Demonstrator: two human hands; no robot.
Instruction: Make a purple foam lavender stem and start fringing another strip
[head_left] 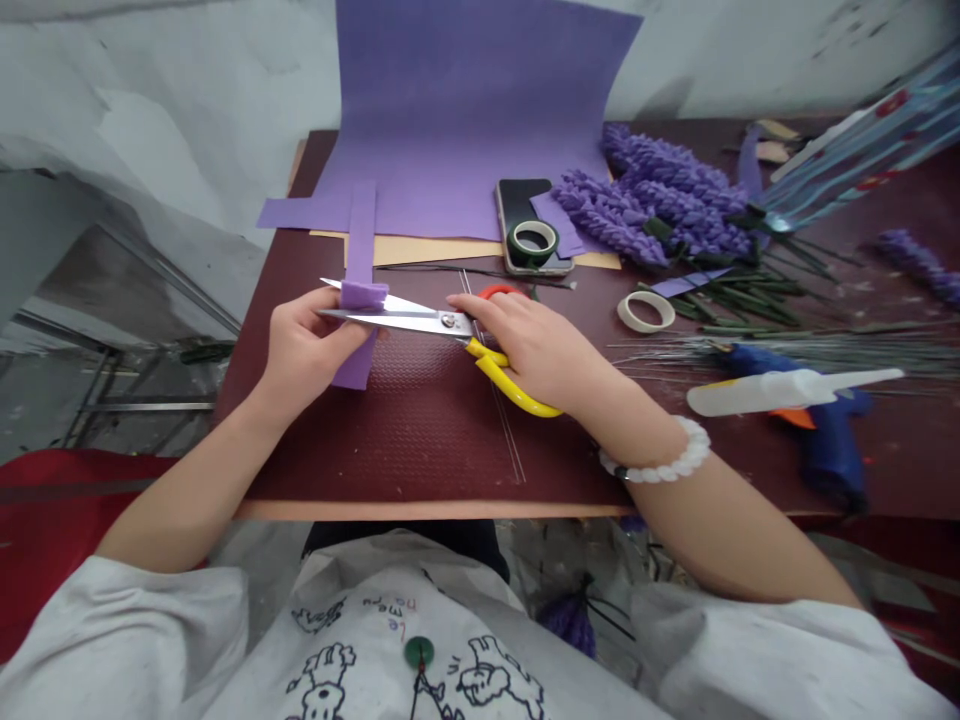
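Note:
My left hand [304,345] pinches a folded purple paper strip [363,295] between thumb and fingers above the table. In my right hand [536,345] is a pair of scissors [420,318] with yellow handles and an orange-red part. Their blades are parted and point left, one on each side of the folded paper, close to my left fingertips. Another purple strip [361,225] lies upright just behind the held piece. A purple flap hangs below my left thumb; whether it belongs to the same strip I cannot tell.
A large purple sheet [480,110] curves up the wall. Right of it are a phone [517,200] with green tape [532,243] on it, purple flower stems [667,195], a cream tape roll [646,312], wires, a white glue bottle [765,392] and a blue glue gun [829,450].

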